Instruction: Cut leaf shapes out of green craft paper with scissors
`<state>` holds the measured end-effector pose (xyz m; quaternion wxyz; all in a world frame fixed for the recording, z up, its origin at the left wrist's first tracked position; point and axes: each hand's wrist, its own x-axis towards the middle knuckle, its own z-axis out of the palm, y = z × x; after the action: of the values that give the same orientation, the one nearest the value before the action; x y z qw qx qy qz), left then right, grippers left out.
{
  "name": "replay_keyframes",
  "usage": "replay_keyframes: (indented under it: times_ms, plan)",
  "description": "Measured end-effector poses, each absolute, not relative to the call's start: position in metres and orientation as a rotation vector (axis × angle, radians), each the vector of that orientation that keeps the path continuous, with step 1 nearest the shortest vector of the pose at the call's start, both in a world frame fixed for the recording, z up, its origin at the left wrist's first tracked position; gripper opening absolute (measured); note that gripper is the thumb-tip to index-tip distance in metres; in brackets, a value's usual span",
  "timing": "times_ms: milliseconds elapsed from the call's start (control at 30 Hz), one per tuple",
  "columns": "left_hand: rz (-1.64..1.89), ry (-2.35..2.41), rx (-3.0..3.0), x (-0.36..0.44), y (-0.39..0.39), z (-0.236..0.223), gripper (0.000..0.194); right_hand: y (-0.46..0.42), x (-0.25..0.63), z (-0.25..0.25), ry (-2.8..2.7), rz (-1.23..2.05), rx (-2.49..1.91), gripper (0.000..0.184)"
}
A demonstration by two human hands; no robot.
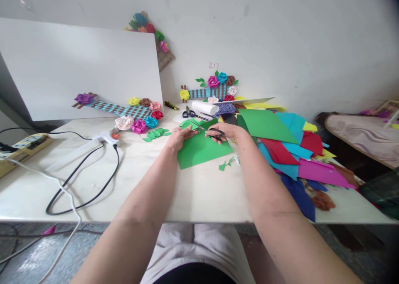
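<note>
My right hand (pixel 229 131) is closed around the dark handles of a pair of scissors (pixel 217 132). Their blades point to the left, at a piece of green paper (pixel 190 123) pinched in my left hand (pixel 180 137). Beneath both hands a larger green paper sheet (pixel 204 152) lies on the table. Small green scraps (pixel 222 167) are beside its right corner. To the left of my left hand is a little pile of cut green leaf shapes (pixel 154 134). How far the blades reach into the paper, I cannot tell.
Coloured sheets (pixel 268 126) are heaped at right. Behind are blue-handled scissors (pixel 188 113), a yellow cutter (pixel 171 105) and a white roll (pixel 205 107). Paper-flower decorations (pixel 124 109) lean at the back. A white glue gun (pixel 109 138), its cord and a power strip (pixel 26 145) occupy the left.
</note>
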<state>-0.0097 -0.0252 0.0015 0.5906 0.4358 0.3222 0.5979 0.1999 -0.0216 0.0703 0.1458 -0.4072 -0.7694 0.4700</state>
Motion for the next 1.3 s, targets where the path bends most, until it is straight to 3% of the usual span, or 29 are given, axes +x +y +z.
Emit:
replay_keyframes:
  times_ms: [1300]
  plan:
    - [1.399,0.753,1.021,-0.0128,-0.0278,0.0043,0.031,-0.0213,0.1960,0.0652,-2.134,1.381,-1.169,0.023]
